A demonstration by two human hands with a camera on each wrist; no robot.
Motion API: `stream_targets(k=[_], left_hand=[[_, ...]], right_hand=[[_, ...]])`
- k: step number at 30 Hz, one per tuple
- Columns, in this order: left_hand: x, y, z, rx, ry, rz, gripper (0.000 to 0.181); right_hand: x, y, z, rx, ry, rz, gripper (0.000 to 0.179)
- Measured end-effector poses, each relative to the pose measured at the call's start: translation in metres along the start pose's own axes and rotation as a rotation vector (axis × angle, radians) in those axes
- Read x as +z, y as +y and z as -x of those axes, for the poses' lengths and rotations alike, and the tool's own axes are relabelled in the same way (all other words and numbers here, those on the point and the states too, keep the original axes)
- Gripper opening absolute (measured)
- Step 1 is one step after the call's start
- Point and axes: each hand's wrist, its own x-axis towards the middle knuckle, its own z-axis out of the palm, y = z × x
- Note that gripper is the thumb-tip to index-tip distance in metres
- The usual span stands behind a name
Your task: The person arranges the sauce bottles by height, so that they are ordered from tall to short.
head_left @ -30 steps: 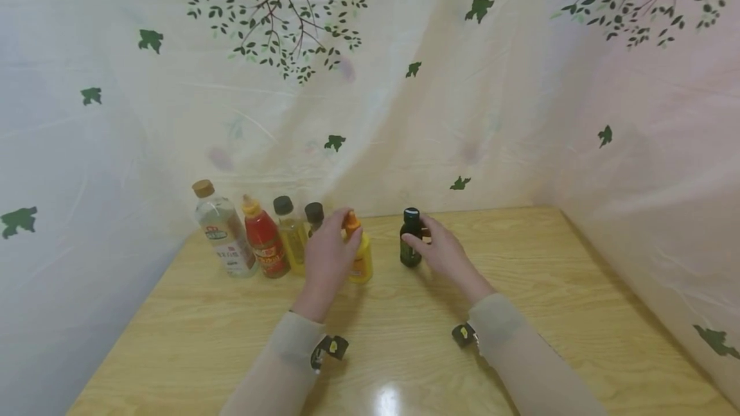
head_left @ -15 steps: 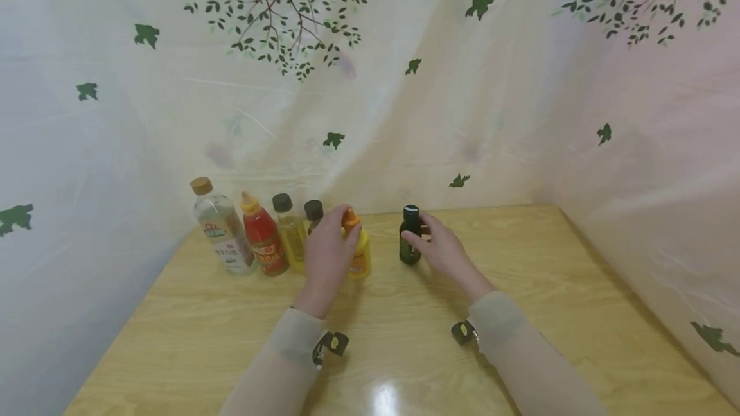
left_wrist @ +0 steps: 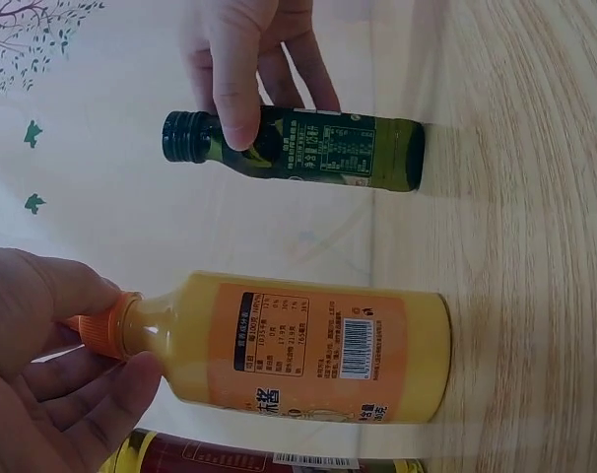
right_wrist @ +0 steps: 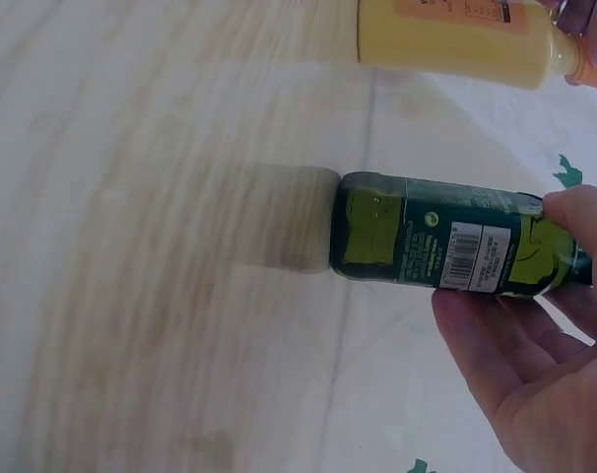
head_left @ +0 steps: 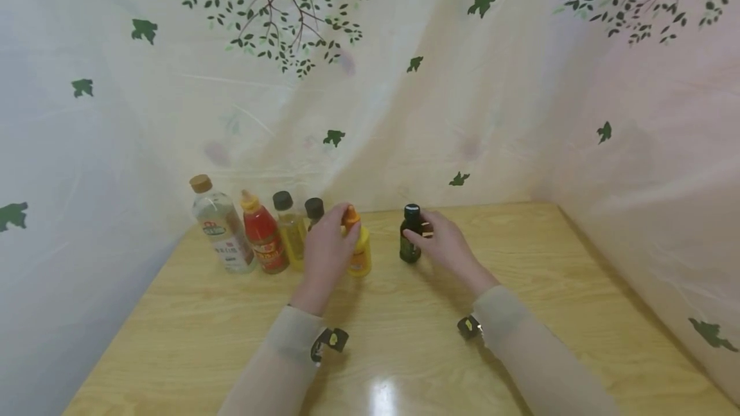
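Observation:
My left hand [head_left: 326, 252] grips a yellow squeeze bottle [left_wrist: 318, 345] by its orange cap [left_wrist: 103, 327], fingers and thumb around the cap and neck. The bottle stands upright on the table, its printed label and barcode facing the left wrist view. To its right, my right hand [head_left: 451, 249] holds a small dark green glass bottle [right_wrist: 427, 232] with a dark cap [head_left: 412, 210]. Its thumb and fingers are on opposite sides of the bottle's upper part. The green bottle stands upright, its base at the tabletop.
Left of my left hand, a row holds a clear bottle with a brown cap [head_left: 225, 226], a red sauce bottle [head_left: 264, 239], a yellow oil bottle [head_left: 291, 230] and a dark-capped bottle [head_left: 315, 208], partly hidden by the hand. A patterned curtain [head_left: 405, 114] hangs behind the wooden table [head_left: 405, 339].
Both hands keep their hold on the same bottles, with hardly any movement. The head view has shifted slightly, so the bottles appear a little higher.

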Motion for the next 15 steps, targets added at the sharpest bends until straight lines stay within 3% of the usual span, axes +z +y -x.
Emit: stream_targets(k=[8, 15], left_hand=[[0.0, 0.001, 0.002, 0.027, 0.025, -0.013, 0.035], [-0.001, 0.0, 0.003, 0.033, 0.028, -0.013, 0.034]], right_hand=[[0.001, -0.011, 0.003, -0.093, -0.016, -0.051, 0.044], [0.002, -0.022, 0.005, -0.154, -0.137, -0.096, 0.041]])
